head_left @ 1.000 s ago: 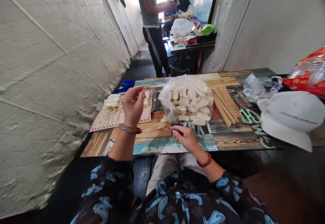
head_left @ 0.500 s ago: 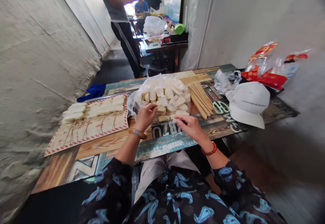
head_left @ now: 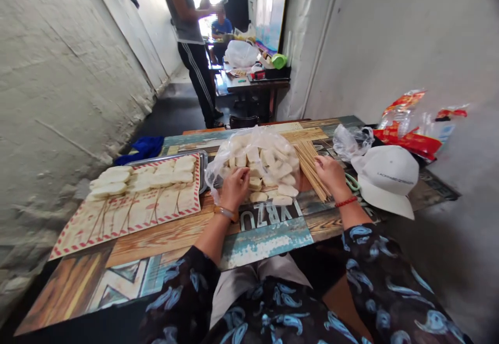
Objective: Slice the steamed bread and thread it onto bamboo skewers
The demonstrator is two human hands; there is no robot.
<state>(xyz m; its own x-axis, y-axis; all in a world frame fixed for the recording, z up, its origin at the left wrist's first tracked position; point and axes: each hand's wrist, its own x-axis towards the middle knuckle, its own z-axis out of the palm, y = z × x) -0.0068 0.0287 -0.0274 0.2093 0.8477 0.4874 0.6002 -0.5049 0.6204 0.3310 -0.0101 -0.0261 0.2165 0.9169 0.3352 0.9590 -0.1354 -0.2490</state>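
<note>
A clear plastic bag (head_left: 259,137) lies open with many pale, thick slices of food (head_left: 278,169) inside and spilling from its mouth. My left hand (head_left: 234,188) is at the bag's near left side, fingers curled together; what they hold, if anything, is hidden. To the right, my right hand (head_left: 332,176) reaches over the bundle of wooden skewers (head_left: 310,164), its bent fingertips closed on the bundle's right side. On the left, a tray (head_left: 203,170) with a red-and-white-edged paper sheet (head_left: 146,216) carries rows of skewered pale slices (head_left: 159,176).
Green-handled scissors (head_left: 353,182) lie partly behind my right hand, beside a white cap (head_left: 386,172). A crumpled clear bag (head_left: 351,142) and red packaging (head_left: 409,142) sit farther back. A blue cloth (head_left: 144,149) is behind the tray. Beyond the table stands a person (head_left: 191,48).
My right hand has moved from the slices at the bag's front over to the skewers. My left hand stays by the bag, its fingers curled. The view has shifted slightly.
</note>
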